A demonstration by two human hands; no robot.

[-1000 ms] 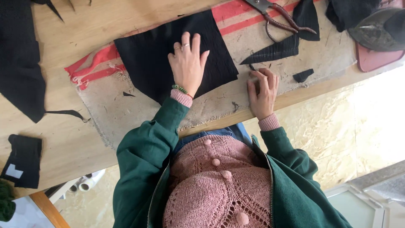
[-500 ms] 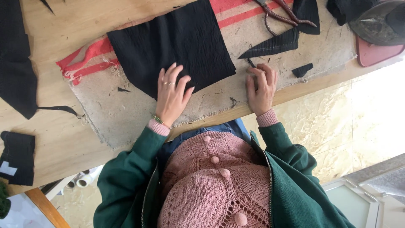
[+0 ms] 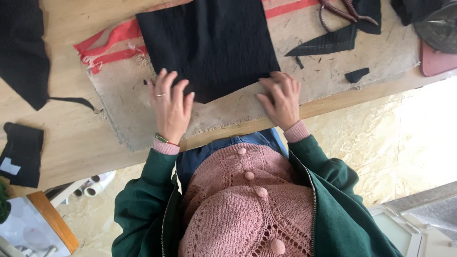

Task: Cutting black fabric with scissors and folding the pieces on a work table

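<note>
Fingers (image 3: 166,88) of left hand (image 3: 170,110) spread flat, gripping nothing, tips touching near-left edge of black fabric square (image 3: 209,45). Right hand (image 3: 282,100) also flat, fingers loosely splayed, pressing near-right corner of same square; nothing held. Square lying smooth on burlap mat (image 3: 124,114) atop wooden table (image 3: 62,143), near corner pointing toward body. Cutting apparently done: black offcuts (image 3: 326,45) and scissors (image 3: 340,10) lying apart, farther right. Smoothing under way; any sewing or joining seemingly not yet started.
</note>
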